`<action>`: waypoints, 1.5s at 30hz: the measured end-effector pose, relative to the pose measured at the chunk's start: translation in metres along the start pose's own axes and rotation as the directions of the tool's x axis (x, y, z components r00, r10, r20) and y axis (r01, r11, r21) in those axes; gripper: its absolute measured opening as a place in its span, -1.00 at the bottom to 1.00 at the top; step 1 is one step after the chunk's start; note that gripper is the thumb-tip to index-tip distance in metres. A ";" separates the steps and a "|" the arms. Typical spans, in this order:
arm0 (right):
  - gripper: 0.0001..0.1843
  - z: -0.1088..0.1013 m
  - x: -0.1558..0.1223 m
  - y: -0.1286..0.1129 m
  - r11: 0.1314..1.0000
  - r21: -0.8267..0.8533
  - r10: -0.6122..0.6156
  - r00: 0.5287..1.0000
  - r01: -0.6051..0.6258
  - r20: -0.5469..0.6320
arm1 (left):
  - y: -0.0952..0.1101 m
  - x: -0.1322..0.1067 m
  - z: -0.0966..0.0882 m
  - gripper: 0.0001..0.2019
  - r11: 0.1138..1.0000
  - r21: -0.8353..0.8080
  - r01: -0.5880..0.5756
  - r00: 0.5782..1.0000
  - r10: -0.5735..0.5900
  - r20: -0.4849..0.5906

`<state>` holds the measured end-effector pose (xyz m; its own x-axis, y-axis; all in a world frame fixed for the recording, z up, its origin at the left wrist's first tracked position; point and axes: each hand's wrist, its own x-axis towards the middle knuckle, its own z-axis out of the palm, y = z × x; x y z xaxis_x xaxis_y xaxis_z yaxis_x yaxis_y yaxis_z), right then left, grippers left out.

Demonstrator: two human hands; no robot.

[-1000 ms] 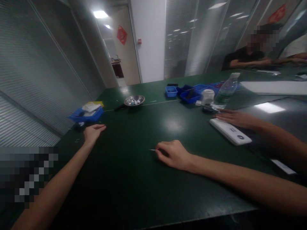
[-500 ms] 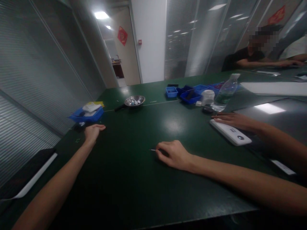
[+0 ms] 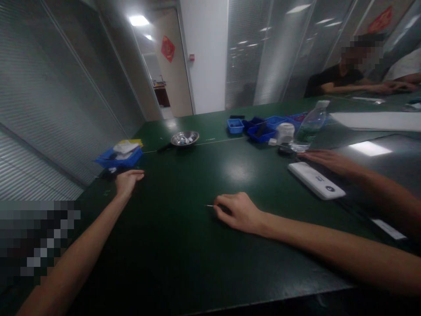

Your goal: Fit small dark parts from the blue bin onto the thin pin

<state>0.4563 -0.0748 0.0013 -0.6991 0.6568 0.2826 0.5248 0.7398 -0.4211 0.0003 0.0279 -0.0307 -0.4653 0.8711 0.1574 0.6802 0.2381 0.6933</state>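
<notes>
My left hand (image 3: 127, 183) rests on the left of the green table (image 3: 184, 245), just in front of a blue bin (image 3: 110, 163). Its fingers stretch out to the right, and I see nothing held in them. Near the middle, my right hand (image 3: 237, 211) lies on its side on the tabletop, closed, with thumb and fingertips pinched together. From the pinch a short, thin, light-coloured, pin-like piece (image 3: 209, 206) sticks out to the left; its kind is too small to tell. A shiny metal pan (image 3: 184, 139) with a black handle, holding small pieces, stands farther back.
Another person's hand (image 3: 324, 161) reaches in from the right beside a white oblong device (image 3: 315, 181). Behind it stand a clear bottle (image 3: 311, 127), a white jar (image 3: 285, 133) and several blue bins (image 3: 235, 126). A person (image 3: 342, 79) sits at the far right.
The other person's hand at the right has lifted off the white device and shifted slightly right and back. My two hands look unchanged.
</notes>
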 end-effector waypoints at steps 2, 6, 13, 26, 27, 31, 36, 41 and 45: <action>-0.70 -0.001 0.000 -0.001 1.000 0.004 0.000 1.000 0.000 0.002 | 0.002 -0.003 -0.001 -0.62 1.000 0.012 -0.006 1.000 0.006 -0.017; -0.69 -0.002 0.000 -0.001 1.000 0.015 0.006 1.000 -0.006 0.011 | 0.006 -0.007 -0.001 -0.67 0.995 0.079 -0.067 0.996 0.071 -0.047; -0.70 -0.003 0.000 -0.001 1.000 0.010 0.006 1.000 -0.006 0.016 | 0.011 -0.016 0.004 -0.66 0.782 0.443 -0.439 0.881 0.470 0.042; -0.69 -0.002 0.000 0.000 1.000 0.008 -0.003 1.000 0.002 0.021 | 0.020 -0.024 0.004 -0.59 0.630 0.612 -0.478 0.849 0.509 0.140; -0.70 -0.002 0.000 0.000 1.000 0.007 -0.003 1.000 0.003 0.023 | 0.020 -0.024 0.004 -0.60 0.622 0.621 -0.476 0.850 0.506 0.145; -0.71 -0.003 0.000 -0.001 1.000 0.003 -0.009 1.000 0.009 0.013 | 0.019 -0.024 0.006 -0.61 0.605 0.634 -0.482 0.848 0.504 0.164; -0.69 -0.003 -0.001 -0.001 1.000 0.019 0.000 1.000 0.000 0.030 | 0.016 -0.022 0.004 -0.66 0.741 0.496 -0.453 0.867 0.496 0.050; -0.68 -0.001 -0.001 0.001 1.000 -0.003 0.000 1.000 0.000 0.020 | 0.026 -0.025 0.003 -0.73 0.847 0.319 -0.426 0.901 0.429 0.066; -0.69 -0.002 0.000 0.001 1.000 -0.002 0.026 1.000 -0.026 0.007 | 0.063 -0.057 0.014 -0.74 0.852 0.057 -0.521 0.834 0.494 0.245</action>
<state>0.4575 -0.0737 0.0028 -0.6886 0.6746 0.2660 0.5437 0.7230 -0.4262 0.0776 -0.0007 -0.0056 0.0870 0.9495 0.3014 0.8540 -0.2268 0.4682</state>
